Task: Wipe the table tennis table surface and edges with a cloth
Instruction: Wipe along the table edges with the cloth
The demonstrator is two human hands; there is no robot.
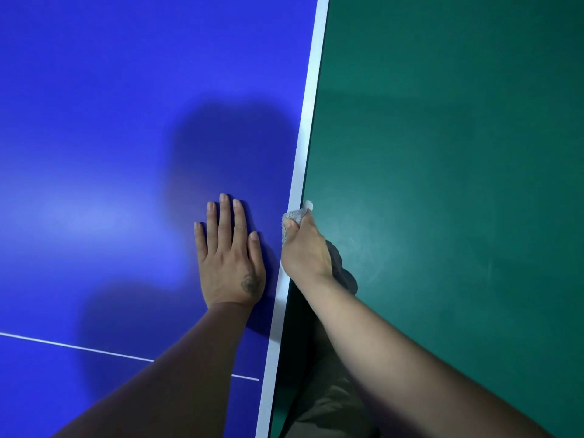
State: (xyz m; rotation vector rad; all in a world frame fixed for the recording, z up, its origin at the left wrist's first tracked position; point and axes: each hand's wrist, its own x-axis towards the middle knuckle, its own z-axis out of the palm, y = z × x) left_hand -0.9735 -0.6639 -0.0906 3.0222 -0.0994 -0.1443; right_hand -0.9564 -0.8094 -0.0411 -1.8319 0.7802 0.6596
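Note:
The blue table tennis table [110,137] fills the left of the head view, with a white band [308,128] along its right edge. My left hand [229,257] lies flat on the blue surface, fingers straight, just left of that band. My right hand [303,248] grips a grey cloth [292,218] and holds it against the table's edge. The cloth wraps over the white band and down the side; part of it is hidden under my fingers.
A green floor [458,153] lies to the right of the table. A thin white centre line [79,347] crosses the blue surface near the bottom left. My trouser leg [328,406] and a dark shoe [343,273] stand close to the table's side.

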